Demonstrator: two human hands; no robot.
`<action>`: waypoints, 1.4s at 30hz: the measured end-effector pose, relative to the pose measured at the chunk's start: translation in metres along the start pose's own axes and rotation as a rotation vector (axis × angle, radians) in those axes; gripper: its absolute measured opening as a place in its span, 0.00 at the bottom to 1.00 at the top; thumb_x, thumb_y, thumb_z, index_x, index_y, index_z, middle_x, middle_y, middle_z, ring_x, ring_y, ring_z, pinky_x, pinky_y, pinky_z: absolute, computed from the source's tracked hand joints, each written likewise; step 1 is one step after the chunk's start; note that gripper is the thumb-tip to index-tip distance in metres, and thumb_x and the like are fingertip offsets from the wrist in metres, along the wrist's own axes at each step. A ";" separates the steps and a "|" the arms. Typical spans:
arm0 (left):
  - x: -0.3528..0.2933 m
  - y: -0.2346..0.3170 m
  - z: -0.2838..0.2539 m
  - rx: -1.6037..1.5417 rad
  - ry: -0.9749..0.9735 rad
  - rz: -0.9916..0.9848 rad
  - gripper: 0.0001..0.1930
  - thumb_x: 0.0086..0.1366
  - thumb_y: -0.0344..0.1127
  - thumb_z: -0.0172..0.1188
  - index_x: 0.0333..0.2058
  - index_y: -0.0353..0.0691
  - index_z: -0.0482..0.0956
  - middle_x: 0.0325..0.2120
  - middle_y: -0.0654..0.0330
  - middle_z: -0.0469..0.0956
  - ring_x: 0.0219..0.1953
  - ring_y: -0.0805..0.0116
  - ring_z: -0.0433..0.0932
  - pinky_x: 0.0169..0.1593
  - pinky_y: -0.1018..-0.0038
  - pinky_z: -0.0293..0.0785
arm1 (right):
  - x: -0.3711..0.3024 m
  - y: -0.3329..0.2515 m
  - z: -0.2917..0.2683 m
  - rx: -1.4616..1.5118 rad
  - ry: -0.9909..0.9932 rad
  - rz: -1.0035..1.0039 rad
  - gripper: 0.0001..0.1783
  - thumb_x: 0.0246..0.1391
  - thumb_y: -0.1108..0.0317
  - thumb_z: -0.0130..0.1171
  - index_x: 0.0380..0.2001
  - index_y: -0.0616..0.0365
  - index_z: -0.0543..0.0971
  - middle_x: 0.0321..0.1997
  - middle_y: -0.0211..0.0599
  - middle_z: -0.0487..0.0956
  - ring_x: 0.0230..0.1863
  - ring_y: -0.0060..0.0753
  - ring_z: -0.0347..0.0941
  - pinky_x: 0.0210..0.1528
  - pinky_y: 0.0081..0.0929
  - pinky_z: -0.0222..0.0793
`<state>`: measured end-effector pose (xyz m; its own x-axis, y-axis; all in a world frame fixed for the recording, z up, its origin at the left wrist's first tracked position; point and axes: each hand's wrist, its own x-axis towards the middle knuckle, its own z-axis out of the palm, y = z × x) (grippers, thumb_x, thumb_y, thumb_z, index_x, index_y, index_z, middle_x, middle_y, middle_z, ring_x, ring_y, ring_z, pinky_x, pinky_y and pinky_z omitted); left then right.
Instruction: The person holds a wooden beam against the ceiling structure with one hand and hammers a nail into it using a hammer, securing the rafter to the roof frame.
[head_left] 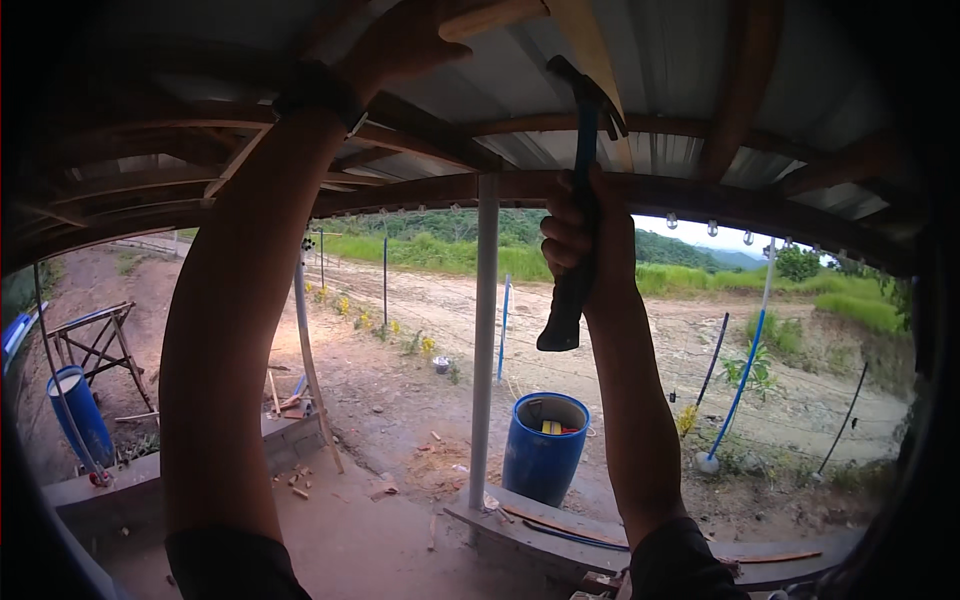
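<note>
My right hand (585, 235) is wrapped round the dark grip of a claw hammer (586, 140), held upright with its head just below the roof. Raised to the top edge at the left, my left hand (410, 45) grips a short light wooden piece (495, 14); its thumb lies beneath the wood, while the other fingers are mostly cut off or hidden. A pale wooden plank (592, 50) runs along the roof, close to the far end of that piece. The hammer head overlaps this plank in the view; I cannot tell whether they touch.
Roof beams (740, 85) and metal sheeting (660, 40) hang low overhead. A grey post (486, 330) stands ahead, with a blue barrel (545, 450) beside it. Another blue barrel (80, 415) and a wooden trestle (95, 335) are at left. Wood scraps (300, 485) litter the floor.
</note>
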<state>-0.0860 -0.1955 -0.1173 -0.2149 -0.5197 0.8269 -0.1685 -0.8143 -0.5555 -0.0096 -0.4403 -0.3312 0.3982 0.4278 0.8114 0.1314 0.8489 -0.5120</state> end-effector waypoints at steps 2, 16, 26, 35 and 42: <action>0.001 -0.006 0.002 -0.020 -0.052 -0.089 0.28 0.55 0.33 0.73 0.54 0.35 0.73 0.49 0.45 0.75 0.53 0.42 0.75 0.56 0.51 0.74 | 0.004 -0.005 -0.007 -0.006 -0.034 0.027 0.23 0.71 0.45 0.52 0.45 0.56 0.78 0.21 0.21 0.65 0.15 0.13 0.57 0.15 0.16 0.54; -0.001 -0.014 0.032 0.115 0.123 -0.011 0.22 0.56 0.29 0.67 0.51 0.36 0.75 0.47 0.50 0.74 0.49 0.46 0.75 0.52 0.54 0.78 | 0.047 0.001 0.024 0.477 -0.439 0.293 0.22 0.77 0.54 0.43 0.49 0.66 0.72 0.23 0.24 0.63 0.16 0.15 0.61 0.13 0.20 0.64; 0.001 -0.007 0.022 0.200 0.033 -0.011 0.24 0.55 0.31 0.71 0.50 0.34 0.74 0.46 0.48 0.74 0.48 0.46 0.75 0.53 0.54 0.77 | 0.063 -0.009 0.012 0.404 -0.518 0.313 0.23 0.77 0.50 0.42 0.45 0.61 0.73 0.23 0.24 0.64 0.15 0.17 0.60 0.15 0.22 0.62; 0.002 -0.025 0.024 0.047 0.020 -0.015 0.32 0.46 0.34 0.78 0.50 0.34 0.73 0.48 0.44 0.73 0.50 0.41 0.75 0.54 0.52 0.74 | 0.066 -0.003 0.018 0.391 -0.361 0.212 0.21 0.77 0.51 0.42 0.39 0.58 0.71 0.22 0.24 0.61 0.17 0.17 0.60 0.14 0.20 0.56; 0.000 -0.028 0.024 0.065 0.053 0.103 0.34 0.45 0.35 0.80 0.51 0.34 0.73 0.49 0.43 0.72 0.54 0.40 0.72 0.57 0.52 0.72 | 0.052 0.003 0.009 0.186 -0.246 0.096 0.21 0.77 0.51 0.42 0.41 0.59 0.73 0.21 0.23 0.61 0.14 0.15 0.57 0.12 0.18 0.55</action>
<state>-0.0588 -0.1792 -0.0995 -0.2786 -0.5886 0.7589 -0.0803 -0.7732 -0.6291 0.0034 -0.4134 -0.2882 0.1661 0.5517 0.8174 -0.0738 0.8335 -0.5476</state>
